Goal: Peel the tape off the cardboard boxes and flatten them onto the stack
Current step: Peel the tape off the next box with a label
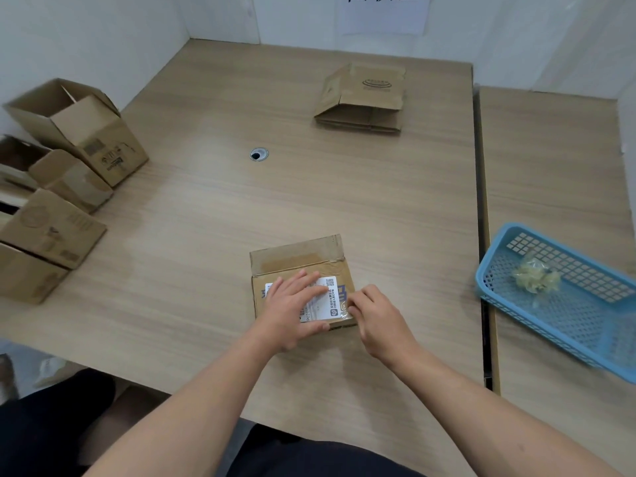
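A small cardboard box [298,261] with a white shipping label [323,297] lies on the wooden table near its front edge, one flap open at the back. My left hand [292,306] presses flat on the label with straight fingers. My right hand [373,313] is at the box's right edge, its curled fingertips pinching at the clear tape there. A stack of flattened boxes [364,98] lies at the far side of the table.
Several open cardboard boxes [79,129] stand along the table's left edge. A blue plastic basket [564,297] holding a wad of peeled tape [535,278] sits on the adjoining table at right. A cable hole [258,154] is in the tabletop.
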